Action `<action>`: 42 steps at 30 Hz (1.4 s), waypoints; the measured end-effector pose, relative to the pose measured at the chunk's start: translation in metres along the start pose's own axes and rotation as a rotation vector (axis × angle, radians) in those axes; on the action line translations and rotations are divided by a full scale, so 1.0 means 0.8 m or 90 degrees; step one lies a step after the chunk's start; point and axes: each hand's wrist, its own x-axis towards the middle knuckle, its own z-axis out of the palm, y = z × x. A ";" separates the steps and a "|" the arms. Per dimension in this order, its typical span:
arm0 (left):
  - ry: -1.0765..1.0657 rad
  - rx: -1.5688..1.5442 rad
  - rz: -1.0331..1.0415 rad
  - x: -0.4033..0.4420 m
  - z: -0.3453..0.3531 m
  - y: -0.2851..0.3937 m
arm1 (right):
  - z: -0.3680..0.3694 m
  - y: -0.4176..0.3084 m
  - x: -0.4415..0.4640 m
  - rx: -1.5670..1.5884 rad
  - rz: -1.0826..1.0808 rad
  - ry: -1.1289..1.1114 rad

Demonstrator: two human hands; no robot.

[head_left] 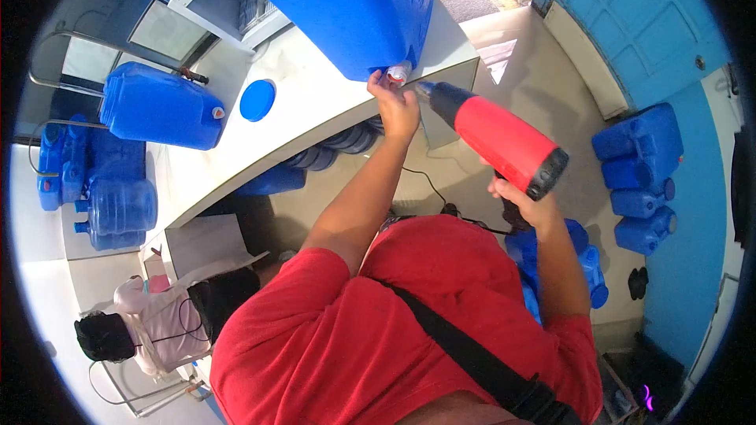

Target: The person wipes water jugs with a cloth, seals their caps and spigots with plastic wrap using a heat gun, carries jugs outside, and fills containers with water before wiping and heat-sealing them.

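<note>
Two bare arms reach forward from red sleeves toward a large, smooth blue plastic container, its top cut off by the frame, standing on the white tabletop. The red-and-black heat gun, rounded along its barrel, is gripped in the right hand, which partly hides its handle; its narrow silvery nozzle points toward the container's small white-and-red spout. The left hand curls its fingers narrowly at that spout; exact fingertip contact is hard to make out.
</note>
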 end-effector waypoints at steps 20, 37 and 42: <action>-0.100 -0.053 -0.004 0.011 -0.011 -0.024 | 0.005 0.004 0.058 0.291 -0.007 0.072; -0.022 -0.034 -0.093 0.004 -0.046 0.036 | -0.014 0.010 0.048 0.340 -0.028 0.024; 0.106 0.177 0.097 0.058 -0.105 0.003 | -0.073 0.004 0.002 0.201 -0.209 -0.005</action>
